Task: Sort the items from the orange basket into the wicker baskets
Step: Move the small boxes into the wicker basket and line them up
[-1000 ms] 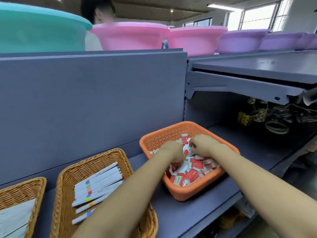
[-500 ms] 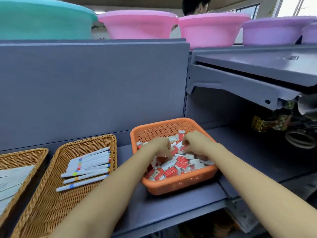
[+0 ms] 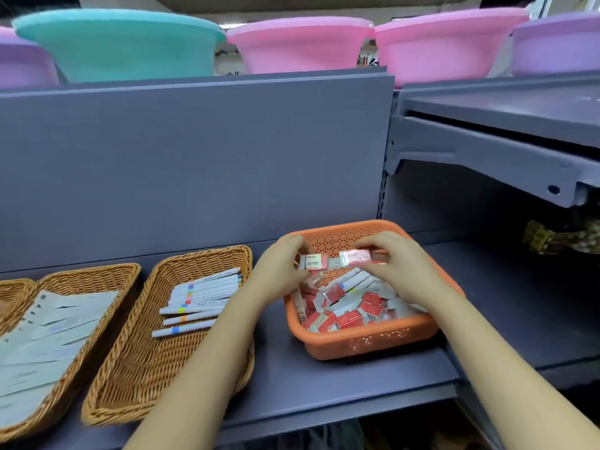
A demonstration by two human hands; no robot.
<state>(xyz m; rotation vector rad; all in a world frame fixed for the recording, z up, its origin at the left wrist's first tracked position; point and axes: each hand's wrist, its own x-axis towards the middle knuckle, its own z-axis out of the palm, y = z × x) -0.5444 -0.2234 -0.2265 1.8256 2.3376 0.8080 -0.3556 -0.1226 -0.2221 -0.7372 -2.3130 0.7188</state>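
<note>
Holding small red-and-white packets above the orange basket (image 3: 363,344) in the head view: left hand (image 3: 279,274) pinching a packet marked 2B (image 3: 313,262), right hand (image 3: 401,267) pinching a clear-wrapped packet (image 3: 354,256), both fingers curled round their loads. Sitting toward the right end of the shelf (image 3: 308,378), near its front edge, that basket; lying heaped inside it, many more packets (image 3: 349,315), with a few white pens (image 3: 349,280) mixed in.

Risking a drop back into the heap, since each grip takes only a packet's end and the wrapping looks slick. Risking a mis-sort too: nearer wicker basket (image 3: 136,362), left of the orange one, already carrying pens (image 3: 201,298); farther wicker basket (image 3: 69,323) at the shelf's left end carrying pale flat strips (image 3: 48,339); no wicker basket seen with packets in it. Also possible, the left forearm knocking the nearer wicker basket's rim, crossing right over it.

Hard to make out: print on the strips, blurred. Hidden: fingertips behind the packets, the heap's depth. Cut off: a third wicker rim (image 3: 13,289) at the left edge.
</note>
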